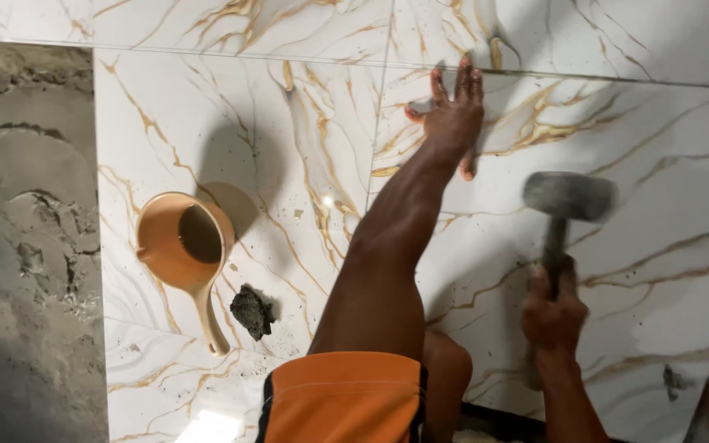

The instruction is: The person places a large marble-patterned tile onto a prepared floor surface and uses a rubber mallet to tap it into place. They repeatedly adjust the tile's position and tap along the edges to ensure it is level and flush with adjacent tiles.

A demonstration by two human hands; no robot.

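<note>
Two hands show; the left hand [453,115] lies flat with its fingers spread wide on a white floor tile with gold veins [584,131], close to the seam at that tile's top edge; the right hand [553,308] is wrapped tight round the handle of one rubber mallet [566,201]; the mallet's grey head is blurred and sits over the same tile, to the right of the flat hand and well apart from it.

There is one tan scoop with a long handle [186,246]; it rests on the next tile [231,107] to the left, and its handle points down toward the person; one small dark lump of mortar [252,312] lies just beside the tip of that handle; one more small dark smear [674,381] sits on the tile low at the right.

About five tiles can be counted, with thin straight seams between them; the far left tile ends at a straight edge, and past it is a bed of rough grey mortar [26,246]; the person's orange shorts [342,398] show at the bottom.

The widest bare room is on the big tile, between the flat hand and the mallet and out to the right.
</note>
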